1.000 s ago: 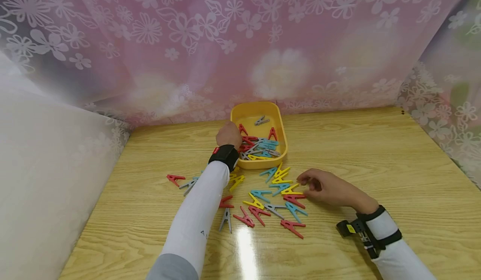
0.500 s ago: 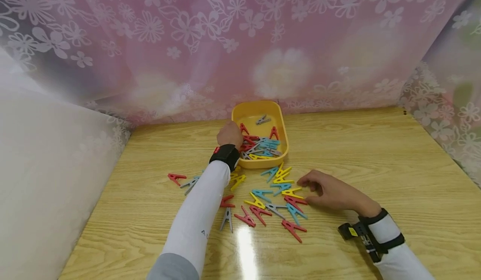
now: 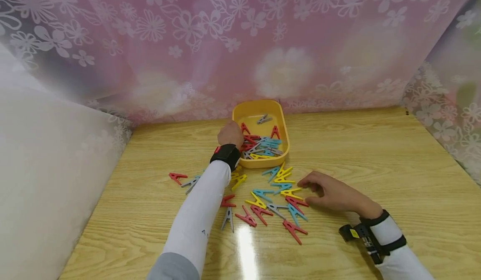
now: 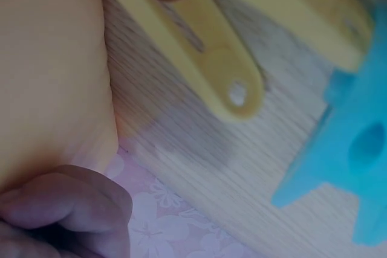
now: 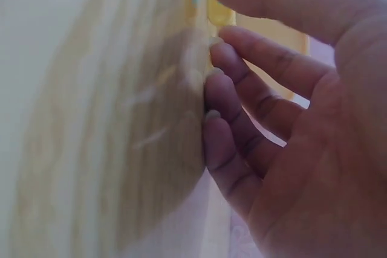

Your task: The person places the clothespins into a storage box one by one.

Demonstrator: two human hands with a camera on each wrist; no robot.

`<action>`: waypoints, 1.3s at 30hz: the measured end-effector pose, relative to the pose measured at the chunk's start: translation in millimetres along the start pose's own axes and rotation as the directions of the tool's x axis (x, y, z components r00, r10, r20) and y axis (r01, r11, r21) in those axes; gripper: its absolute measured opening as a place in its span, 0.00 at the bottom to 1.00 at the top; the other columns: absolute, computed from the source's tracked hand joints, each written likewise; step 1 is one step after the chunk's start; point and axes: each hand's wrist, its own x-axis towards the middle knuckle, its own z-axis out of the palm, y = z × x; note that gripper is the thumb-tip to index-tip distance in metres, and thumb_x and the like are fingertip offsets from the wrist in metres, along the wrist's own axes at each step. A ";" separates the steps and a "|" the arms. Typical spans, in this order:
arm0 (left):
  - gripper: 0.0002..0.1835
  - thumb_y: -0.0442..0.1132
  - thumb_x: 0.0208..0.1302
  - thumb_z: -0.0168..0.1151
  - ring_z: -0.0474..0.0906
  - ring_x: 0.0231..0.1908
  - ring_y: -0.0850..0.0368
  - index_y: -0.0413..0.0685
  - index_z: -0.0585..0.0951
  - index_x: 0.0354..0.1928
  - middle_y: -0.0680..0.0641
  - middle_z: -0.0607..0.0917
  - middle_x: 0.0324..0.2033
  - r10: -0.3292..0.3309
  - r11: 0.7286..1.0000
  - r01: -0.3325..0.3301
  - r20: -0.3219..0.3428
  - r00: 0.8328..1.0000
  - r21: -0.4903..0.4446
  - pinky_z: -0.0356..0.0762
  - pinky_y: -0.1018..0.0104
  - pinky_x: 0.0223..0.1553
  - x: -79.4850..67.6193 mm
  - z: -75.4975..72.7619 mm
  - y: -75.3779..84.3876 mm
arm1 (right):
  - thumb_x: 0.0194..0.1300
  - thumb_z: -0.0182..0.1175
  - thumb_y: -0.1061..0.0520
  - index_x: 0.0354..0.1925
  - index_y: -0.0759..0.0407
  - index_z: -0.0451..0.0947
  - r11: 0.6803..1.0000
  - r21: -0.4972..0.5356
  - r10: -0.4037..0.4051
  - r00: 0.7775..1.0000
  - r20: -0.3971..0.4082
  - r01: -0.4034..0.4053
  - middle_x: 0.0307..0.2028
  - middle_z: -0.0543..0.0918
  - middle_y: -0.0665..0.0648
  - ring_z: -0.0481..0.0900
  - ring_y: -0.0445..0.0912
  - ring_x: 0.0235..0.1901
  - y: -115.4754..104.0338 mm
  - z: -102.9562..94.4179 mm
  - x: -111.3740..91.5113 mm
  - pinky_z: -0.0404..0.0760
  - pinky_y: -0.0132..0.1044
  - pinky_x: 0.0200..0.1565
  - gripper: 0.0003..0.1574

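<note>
My left hand [image 3: 230,135] is at the left rim of the yellow plastic tray [image 3: 284,146], gripping its side; its fingertips are mostly hidden in the head view. Curled fingers [image 4: 72,209] show in the left wrist view. Inside the tray lie red, blue, grey and yellow clothespins. Right of the loose pile, my right hand [image 3: 332,191] rests on its side on the table, fingers gently bent, with a gap between thumb and forefinger. A yellow clothespin [image 3: 291,192] and a red clothespin [image 3: 295,203] lie by its fingertips; whether they touch cannot be told.
Several loose clothespins are scattered in front of the tray on the wooden table [image 3: 375,155], among them a red one [image 3: 177,177] far left and a grey one [image 3: 227,220] nearer. A pink flowered cloth [image 3: 210,63] hangs behind the tray.
The right thumb has parted slightly from the forefinger and the hand has shifted a little downward. The left hand stays at the tray, and the whole view drifts slightly.
</note>
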 end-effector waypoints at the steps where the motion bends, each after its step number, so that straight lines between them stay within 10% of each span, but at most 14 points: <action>1: 0.16 0.44 0.69 0.55 0.83 0.35 0.49 0.40 0.76 0.50 0.43 0.84 0.36 0.002 1.000 -0.002 -0.002 1.000 0.004 0.81 0.57 0.36 0.5 0.7 -0.2 | 0.64 0.63 0.49 0.53 0.57 0.75 1.000 0.004 0.001 1.000 0.001 -0.001 0.46 0.75 0.50 0.73 0.42 0.40 -0.1 -0.4 -0.2 0.75 0.36 0.42 0.22; 22: 0.18 0.44 0.71 0.52 0.82 0.31 0.49 0.38 0.74 0.54 0.43 0.83 0.34 0.021 0.999 -0.021 -0.002 1.000 0.034 0.81 0.58 0.34 -1.6 2.4 2.0 | 0.60 0.66 0.47 0.48 0.55 0.78 0.989 -0.143 0.041 0.998 -0.036 -0.046 0.37 0.74 0.46 0.69 0.39 0.32 -11.1 3.7 8.5 0.71 0.33 0.34 0.20; 29: 0.17 0.44 0.71 0.53 0.82 0.31 0.49 0.38 0.74 0.54 0.43 0.83 0.34 0.014 1.000 -0.013 -0.004 1.000 0.003 0.81 0.57 0.33 -1.3 1.5 -0.4 | 0.62 0.65 0.47 0.48 0.56 0.77 0.998 -0.004 0.058 0.997 -0.056 -0.058 0.35 0.76 0.48 0.72 0.40 0.32 -6.5 -5.8 4.8 0.74 0.34 0.35 0.20; 39: 0.15 0.42 0.70 0.54 0.82 0.33 0.50 0.40 0.77 0.51 0.43 0.84 0.35 0.009 1.000 -0.009 0.002 1.000 -0.009 0.81 0.58 0.33 -3.5 0.0 3.6 | 0.65 0.63 0.48 0.49 0.57 0.77 0.999 0.026 0.046 0.945 -0.324 -0.040 0.35 0.78 0.51 0.74 0.44 0.31 -15.2 -37.4 35.2 0.74 0.36 0.32 0.19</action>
